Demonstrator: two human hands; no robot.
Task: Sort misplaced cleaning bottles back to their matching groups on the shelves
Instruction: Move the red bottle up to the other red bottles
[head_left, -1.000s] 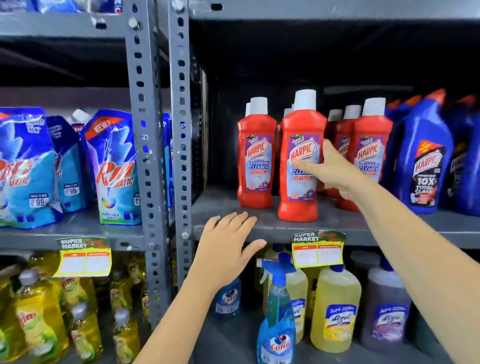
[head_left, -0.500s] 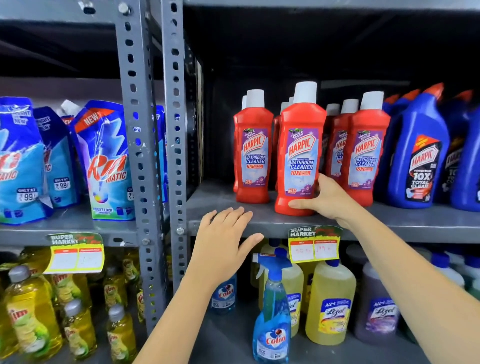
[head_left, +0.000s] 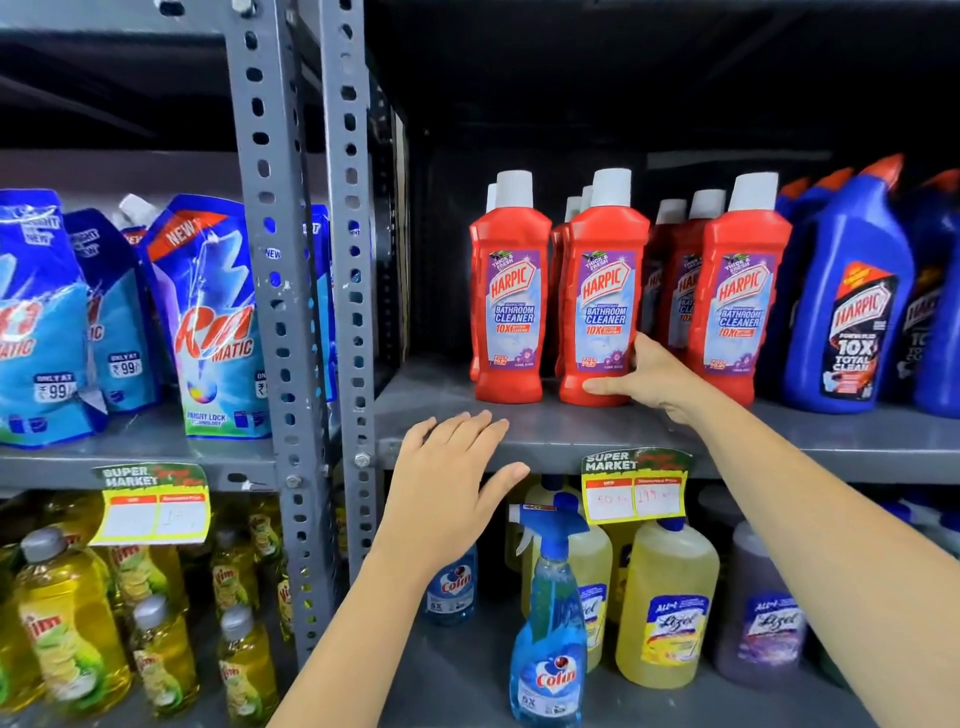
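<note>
A red Harpic bathroom cleaner bottle (head_left: 602, 291) with a white cap stands upright on the grey middle shelf (head_left: 519, 436), in a row of matching red bottles (head_left: 511, 291). My right hand (head_left: 649, 379) grips its lower right side, thumb across the base. My left hand (head_left: 452, 483) hovers open in front of the shelf edge, fingers spread, holding nothing. Blue Harpic toilet cleaner bottles (head_left: 852, 306) stand to the right of the red group.
Blue Rin Matic pouches (head_left: 213, 322) fill the left shelf beyond the grey uprights (head_left: 291, 312). Below are yellow Vim bottles (head_left: 67, 623), a blue Colin spray bottle (head_left: 548, 623), yellow and purple Lizol bottles (head_left: 670, 608), and price tags (head_left: 634, 488) on the shelf edges.
The red bottle has been pushed back into line with the other red bottles. My right hand slid from its label down to its base. My left hand has stayed near the shelf edge.
</note>
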